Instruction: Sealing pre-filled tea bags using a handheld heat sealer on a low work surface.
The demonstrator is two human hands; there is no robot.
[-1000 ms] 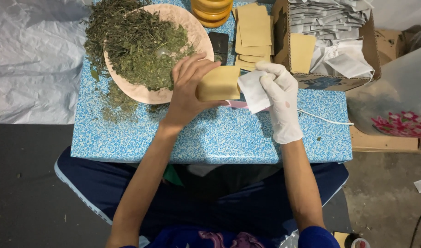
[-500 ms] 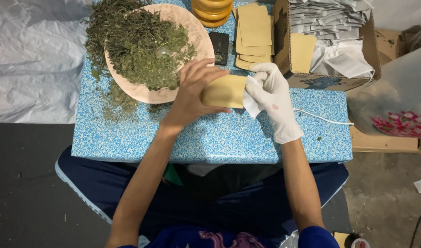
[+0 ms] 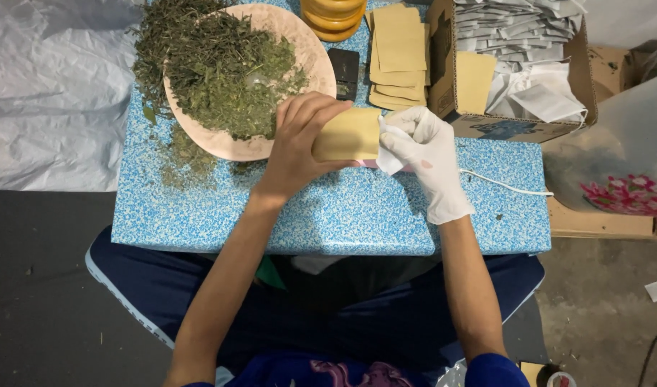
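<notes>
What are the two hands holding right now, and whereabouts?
Left hand grips the tan pouch round its left end; gloved right hand grips a small white bag at its mouth.

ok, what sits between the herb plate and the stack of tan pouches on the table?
Head view: a small dark flat rectangular object lies between the plate and the tan pouch stack, just below the yellow rings.

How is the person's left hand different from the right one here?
The left hand is bare, while the right hand wears a white glove. The left hand wraps around a tan paper pouch; the right hand pinches a small white sachet at the pouch's open end. Both hover above the blue speckled table, meeting at the pouch.
</notes>
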